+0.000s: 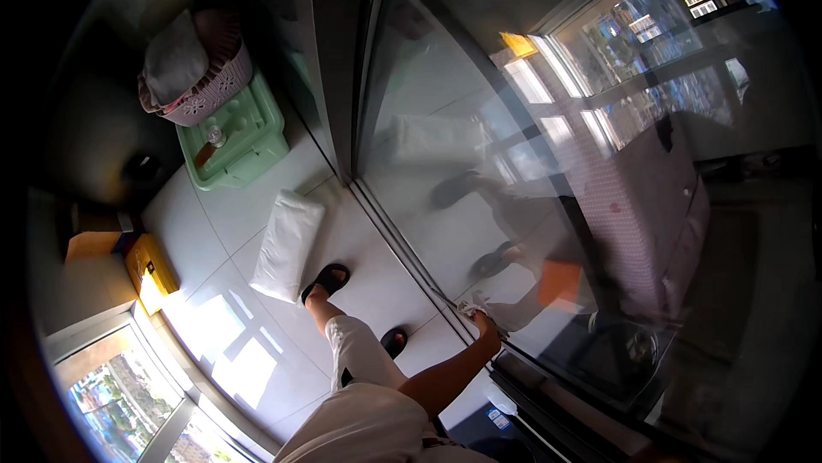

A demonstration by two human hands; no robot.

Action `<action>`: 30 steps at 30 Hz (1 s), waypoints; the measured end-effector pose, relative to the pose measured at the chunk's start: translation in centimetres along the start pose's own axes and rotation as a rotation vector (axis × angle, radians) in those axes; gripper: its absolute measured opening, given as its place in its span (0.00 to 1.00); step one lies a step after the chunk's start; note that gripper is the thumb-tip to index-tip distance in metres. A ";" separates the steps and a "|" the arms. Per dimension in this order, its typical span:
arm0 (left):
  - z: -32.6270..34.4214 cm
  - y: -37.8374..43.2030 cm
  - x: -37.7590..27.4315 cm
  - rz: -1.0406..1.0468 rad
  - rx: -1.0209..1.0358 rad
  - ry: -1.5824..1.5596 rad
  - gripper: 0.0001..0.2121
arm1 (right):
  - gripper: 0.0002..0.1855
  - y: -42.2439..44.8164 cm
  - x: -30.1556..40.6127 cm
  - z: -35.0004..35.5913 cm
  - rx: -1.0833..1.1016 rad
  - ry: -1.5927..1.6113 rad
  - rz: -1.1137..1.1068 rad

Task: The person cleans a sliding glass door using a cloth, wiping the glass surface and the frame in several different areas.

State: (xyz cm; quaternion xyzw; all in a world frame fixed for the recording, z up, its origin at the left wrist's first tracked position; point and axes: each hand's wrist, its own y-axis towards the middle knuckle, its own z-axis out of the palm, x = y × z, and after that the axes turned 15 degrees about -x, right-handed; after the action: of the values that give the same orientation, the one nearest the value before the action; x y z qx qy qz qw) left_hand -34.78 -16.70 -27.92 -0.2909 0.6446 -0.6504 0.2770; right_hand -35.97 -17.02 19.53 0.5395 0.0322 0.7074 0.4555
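Note:
A crumpled whitish cloth (pixel 474 306) is in my right hand (pixel 480 318), pressed low against the glass door panel (pixel 417 142). The glass stands in a dark frame beside the metal floor track (pixel 411 256) and reflects my arm and sandals. My left hand is out of view. Before me on the tiles lies a white, plastic-wrapped package (pixel 288 246), close to my sandaled foot (pixel 327 282).
A pink basket (pixel 209 94) holding fabric sits on a green plastic storage box (pixel 241 161), with a small glass jar (pixel 216 136). A yellow box (pixel 151 270) stands by the window. A white-headed tool (pixel 502 401) lies near a dark box (pixel 478 431).

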 end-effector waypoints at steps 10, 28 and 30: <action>9.5 2.4 -25.8 0.350 0.123 -0.241 0.25 | 0.33 2.5 -1.4 -1.4 -0.073 -0.104 -0.017; 4.6 -34.2 -20.6 2.985 1.142 0.344 0.16 | 0.30 10.5 -11.0 -7.2 -0.279 -0.267 -0.082; 6.2 -33.4 -22.6 3.027 1.128 0.313 0.15 | 0.31 5.4 -5.5 -3.7 -0.316 -0.235 0.078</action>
State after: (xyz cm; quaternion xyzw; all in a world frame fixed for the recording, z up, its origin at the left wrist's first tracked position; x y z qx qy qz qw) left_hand -14.47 -3.78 4.97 -0.7742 -0.0386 -0.0401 -0.6305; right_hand -42.12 -22.25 16.84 0.5411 -0.1533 0.6530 0.5074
